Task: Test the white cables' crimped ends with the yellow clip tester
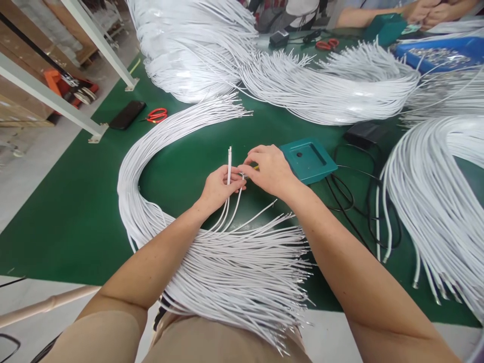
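Several thin white cables (229, 166) stand up between the fingers of my left hand (221, 189), which is closed around them. One more cable (239, 194) rises to my left fingertips, where its end meets the thumb and forefinger of my right hand (271, 169). My right fingers are bent in a pinch there; a small yellow piece (256, 168) shows between them, its kind unclear. Beside my right hand sits a teal box-like device (312, 159) with a recessed top. Below my wrists, a large bundle of white cables (234, 272) fans out with stripped-looking ends toward the right.
More cable bundles lie at the back (333, 96) and right (427, 176). A phone (127, 115) and red scissors (157, 115) rest at left. Black cords (346, 201) trail from a black adapter (365, 133). Across the table, a co-worker's hands (431, 12) are near a blue tray (449, 53).
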`<action>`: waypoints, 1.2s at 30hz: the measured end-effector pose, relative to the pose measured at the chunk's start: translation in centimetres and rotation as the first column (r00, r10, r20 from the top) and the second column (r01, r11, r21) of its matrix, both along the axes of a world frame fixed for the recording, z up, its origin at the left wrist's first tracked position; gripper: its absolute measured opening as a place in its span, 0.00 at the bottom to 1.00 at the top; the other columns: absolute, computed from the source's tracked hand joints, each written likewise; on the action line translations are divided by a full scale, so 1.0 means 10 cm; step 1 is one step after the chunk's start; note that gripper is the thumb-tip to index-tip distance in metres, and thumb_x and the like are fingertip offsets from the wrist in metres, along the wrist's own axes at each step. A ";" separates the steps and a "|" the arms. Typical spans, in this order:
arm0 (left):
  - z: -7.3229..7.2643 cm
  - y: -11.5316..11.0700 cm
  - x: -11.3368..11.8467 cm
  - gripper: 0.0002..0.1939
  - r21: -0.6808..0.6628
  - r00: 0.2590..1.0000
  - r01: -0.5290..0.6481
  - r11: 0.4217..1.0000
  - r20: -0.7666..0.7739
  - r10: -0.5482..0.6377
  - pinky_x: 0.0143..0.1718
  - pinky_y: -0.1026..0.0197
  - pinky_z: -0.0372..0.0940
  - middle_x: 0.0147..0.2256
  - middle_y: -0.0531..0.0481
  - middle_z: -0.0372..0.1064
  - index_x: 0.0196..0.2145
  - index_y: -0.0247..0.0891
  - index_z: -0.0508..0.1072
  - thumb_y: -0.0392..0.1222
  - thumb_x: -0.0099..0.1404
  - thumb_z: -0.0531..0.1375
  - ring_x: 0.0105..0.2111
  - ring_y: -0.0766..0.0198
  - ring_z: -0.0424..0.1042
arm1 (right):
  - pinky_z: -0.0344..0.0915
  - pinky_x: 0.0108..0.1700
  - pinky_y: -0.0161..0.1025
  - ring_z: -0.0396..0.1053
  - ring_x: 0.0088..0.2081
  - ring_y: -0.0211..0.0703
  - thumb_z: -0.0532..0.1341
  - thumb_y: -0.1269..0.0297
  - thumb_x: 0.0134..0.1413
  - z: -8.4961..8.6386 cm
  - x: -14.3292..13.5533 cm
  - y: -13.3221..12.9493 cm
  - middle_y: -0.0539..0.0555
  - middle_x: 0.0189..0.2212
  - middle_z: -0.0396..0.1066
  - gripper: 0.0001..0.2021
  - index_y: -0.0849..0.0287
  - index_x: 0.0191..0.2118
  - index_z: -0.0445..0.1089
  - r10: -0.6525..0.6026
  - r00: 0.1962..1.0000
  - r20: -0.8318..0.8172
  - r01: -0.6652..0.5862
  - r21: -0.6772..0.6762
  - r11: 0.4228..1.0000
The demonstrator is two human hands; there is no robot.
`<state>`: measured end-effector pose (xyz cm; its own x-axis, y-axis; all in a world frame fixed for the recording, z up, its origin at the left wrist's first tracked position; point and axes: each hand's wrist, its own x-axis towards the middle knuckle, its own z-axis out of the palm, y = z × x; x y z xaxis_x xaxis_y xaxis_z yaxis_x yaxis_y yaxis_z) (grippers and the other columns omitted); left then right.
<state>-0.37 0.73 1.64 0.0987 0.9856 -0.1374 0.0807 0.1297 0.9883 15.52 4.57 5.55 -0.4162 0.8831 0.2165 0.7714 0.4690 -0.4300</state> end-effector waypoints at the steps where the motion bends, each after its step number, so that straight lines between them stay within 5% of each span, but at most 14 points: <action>1: 0.01 0.00 0.00 0.16 0.005 1.000 0.001 1.000 -0.002 -0.001 0.31 0.64 0.68 0.28 0.50 0.73 0.38 0.33 0.70 0.40 0.52 0.67 0.29 0.64 0.76 | 0.56 0.52 0.49 0.67 0.46 0.50 0.59 0.61 0.55 -0.01 -0.03 0.00 0.58 0.43 0.73 0.10 0.60 0.28 0.73 0.000 1.000 0.002 0.000 -0.022 1.000; 7: 0.02 0.00 0.01 0.16 -0.046 0.998 -0.042 0.998 0.052 0.044 0.32 0.64 0.69 0.28 0.51 0.72 0.38 0.33 0.68 0.38 0.52 0.67 0.28 0.65 0.76 | 0.59 0.49 0.44 0.68 0.44 0.48 0.56 0.71 0.54 -0.08 0.02 -0.03 0.57 0.42 0.74 0.08 0.60 0.28 0.71 0.029 0.998 0.060 -0.028 -0.031 0.999; 11: 0.00 0.01 0.00 0.16 -0.041 0.994 -0.061 0.997 0.085 0.065 0.31 0.65 0.69 0.28 0.53 0.71 0.38 0.34 0.68 0.37 0.52 0.67 0.28 0.66 0.75 | 0.53 0.55 0.49 0.68 0.43 0.49 0.55 0.71 0.55 -0.07 0.13 -0.04 0.58 0.39 0.74 0.08 0.60 0.34 0.71 0.023 0.976 0.217 -0.041 0.077 0.996; 16: -0.02 0.03 0.00 0.17 -0.053 0.992 -0.058 0.997 0.111 0.064 0.32 0.65 0.69 0.28 0.54 0.69 0.38 0.33 0.67 0.37 0.51 0.67 0.28 0.66 0.75 | 0.47 0.59 0.51 0.68 0.41 0.49 0.57 0.74 0.51 -0.07 0.21 0.01 0.57 0.36 0.75 0.08 0.60 0.37 0.69 0.114 0.907 0.405 -0.144 0.044 0.989; 29: -0.12 0.09 0.03 0.16 -0.124 0.996 -0.062 0.990 0.062 0.070 0.29 0.65 0.70 0.28 0.52 0.70 0.35 0.32 0.67 0.33 0.50 0.67 0.28 0.65 0.76 | 0.53 0.58 0.45 0.68 0.35 0.46 0.54 0.76 0.51 -0.07 0.23 0.09 0.56 0.27 0.72 0.10 0.60 0.35 0.71 0.098 0.904 0.417 -0.129 0.046 0.991; 33: -0.11 0.09 0.04 0.17 -0.175 0.993 -0.067 0.982 0.080 0.082 0.30 0.65 0.71 0.29 0.51 0.71 0.35 0.32 0.68 0.32 0.48 0.68 0.28 0.65 0.76 | 0.49 0.61 0.50 0.69 0.42 0.48 0.55 0.73 0.53 -0.06 0.28 0.04 0.58 0.33 0.74 0.09 0.61 0.39 0.71 0.098 0.925 0.368 -0.134 0.072 0.988; 36: -0.09 0.09 0.05 0.16 -0.207 0.990 -0.057 0.977 0.112 0.082 0.30 0.65 0.71 0.29 0.50 0.71 0.35 0.32 0.68 0.31 0.48 0.68 0.28 0.65 0.76 | 0.41 0.62 0.61 0.61 0.55 0.56 0.54 0.68 0.58 -0.09 0.39 -0.02 0.62 0.48 0.70 0.13 0.62 0.48 0.69 -0.080 0.954 0.290 0.007 0.243 0.970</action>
<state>0.08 1.60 0.79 0.0584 0.9433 -0.3267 -0.0526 0.3298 0.9426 19.39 4.36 4.61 -0.4556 0.8401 0.2942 0.8685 0.4920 -0.0601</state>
